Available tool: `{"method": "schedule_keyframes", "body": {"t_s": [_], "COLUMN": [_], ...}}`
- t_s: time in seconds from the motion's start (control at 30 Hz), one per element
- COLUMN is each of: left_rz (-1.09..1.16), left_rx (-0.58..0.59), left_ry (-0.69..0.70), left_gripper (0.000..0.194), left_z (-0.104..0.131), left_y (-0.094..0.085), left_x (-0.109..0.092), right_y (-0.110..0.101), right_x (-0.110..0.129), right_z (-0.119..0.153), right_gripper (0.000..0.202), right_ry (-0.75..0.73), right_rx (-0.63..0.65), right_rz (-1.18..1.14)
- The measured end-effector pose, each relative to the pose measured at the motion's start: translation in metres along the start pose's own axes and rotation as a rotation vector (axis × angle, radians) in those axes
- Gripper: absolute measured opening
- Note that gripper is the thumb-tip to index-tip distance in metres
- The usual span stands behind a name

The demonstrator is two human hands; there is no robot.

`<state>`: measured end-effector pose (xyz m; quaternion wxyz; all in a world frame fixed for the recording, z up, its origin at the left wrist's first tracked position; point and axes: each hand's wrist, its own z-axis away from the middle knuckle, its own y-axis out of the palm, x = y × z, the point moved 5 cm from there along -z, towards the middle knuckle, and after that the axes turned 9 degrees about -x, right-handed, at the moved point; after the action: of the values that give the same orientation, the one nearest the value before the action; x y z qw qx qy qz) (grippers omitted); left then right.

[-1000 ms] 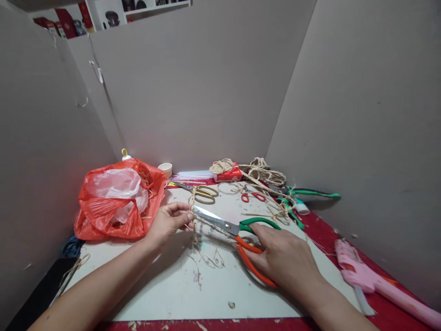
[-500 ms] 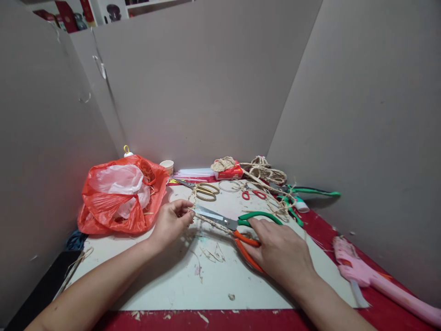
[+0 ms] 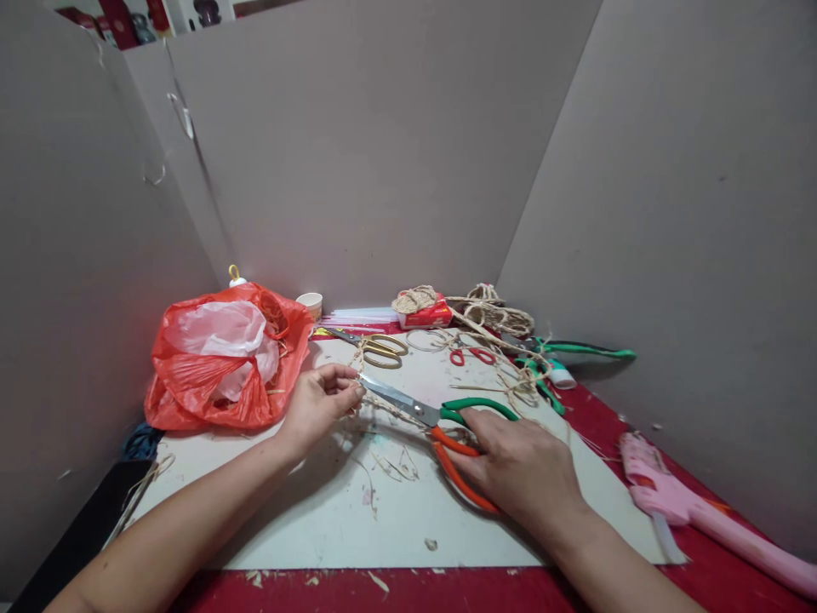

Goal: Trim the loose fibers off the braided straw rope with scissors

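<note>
My right hand (image 3: 527, 468) is wrapped around the handles of a large pair of scissors (image 3: 419, 412), one handle green and the other orange. Their blades point left, and the tips reach the fingertips of my left hand (image 3: 322, 405). Between thumb and fingers, my left hand pinches a thin braided straw cord (image 3: 391, 409). One stretch of the cord runs behind the scissor blades towards my right hand; another rises towards a gold-handled pair of scissors (image 3: 383, 350). My fingers partly hide the spot where the blade tips meet the cord.
A white board (image 3: 319, 519) with straw scraps lies on a red surface. At the left sits a red plastic bag (image 3: 217, 400). Along the back are a paper cup (image 3: 311, 305), straw coils (image 3: 498, 319), red-handled scissors (image 3: 472, 356) and green-handled pliers (image 3: 587, 350). A pink glue gun (image 3: 677, 502) lies right.
The scissor blades have closed further at my left fingertips. Both hands stay in nearly the same place, and the view has shifted slightly.
</note>
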<state>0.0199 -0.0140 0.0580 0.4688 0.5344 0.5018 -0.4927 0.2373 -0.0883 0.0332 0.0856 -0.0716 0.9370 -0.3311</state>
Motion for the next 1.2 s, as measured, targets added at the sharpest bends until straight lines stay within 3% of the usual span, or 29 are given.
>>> {"method": "schedule_keyframes", "body": {"t_s": [0.7, 1.2], "left_rz": [0.066, 0.108], "left_rx": [0.018, 0.016], "left_ry": [0.019, 0.033], "left_gripper": [0.029, 0.028], "left_z": [-0.0006, -0.0016], "left_y": [0.0006, 0.0002], "left_x": [-0.0032, -0.0008], "right_y": [0.0011, 0.0039], "right_x": [-0.0035, -0.0014], "right_z": [-0.0020, -0.0030], "right_gripper": [0.032, 0.031], "right_ry": [0.092, 0.056], "right_rx": [0.033, 0.103], "right_rz": [-0.133, -0.131]}}
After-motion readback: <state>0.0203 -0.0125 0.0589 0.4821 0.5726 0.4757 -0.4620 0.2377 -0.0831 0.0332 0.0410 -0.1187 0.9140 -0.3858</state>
